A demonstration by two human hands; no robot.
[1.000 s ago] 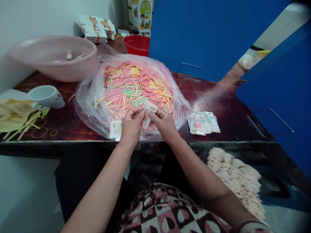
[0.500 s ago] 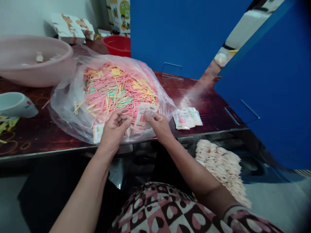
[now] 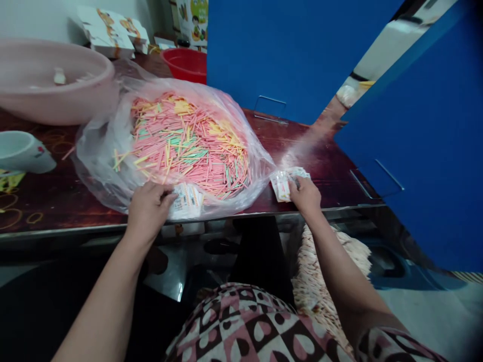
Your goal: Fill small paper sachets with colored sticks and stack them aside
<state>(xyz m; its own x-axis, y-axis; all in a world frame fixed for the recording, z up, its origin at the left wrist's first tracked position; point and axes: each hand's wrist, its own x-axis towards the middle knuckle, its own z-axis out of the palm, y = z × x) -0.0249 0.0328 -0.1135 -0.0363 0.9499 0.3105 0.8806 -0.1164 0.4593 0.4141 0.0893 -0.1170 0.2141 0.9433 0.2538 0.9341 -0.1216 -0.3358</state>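
A clear plastic bag [image 3: 101,166], spread open on the table, holds a heap of thin pink, yellow and green sticks [image 3: 181,146]. At its front edge lie small white printed packets [image 3: 188,199]. My left hand [image 3: 148,205] is at their left end, thumb and fingers closed on the edge of one; its fingertips are partly hidden. To the right of the bag, my right hand [image 3: 307,195] pinches a packet at a small pile of filled printed packets [image 3: 281,187]. The packet between those fingers is largely covered by the hand and blurred.
A large pink basin [image 3: 86,103], a white cup [image 3: 28,156] and rubber bands [image 3: 35,217] are on the left. Behind stand a red basin [image 3: 186,65] and white boxes [image 3: 109,32]. Blue panels with wire handles [image 3: 271,108] rise at the back and right. A pale bundled stack [image 3: 320,281] sits below the table.
My right hand has carried a packet from above the bag rightward to the pile. My left hand has moved left and down onto the packets at the bag's front edge.
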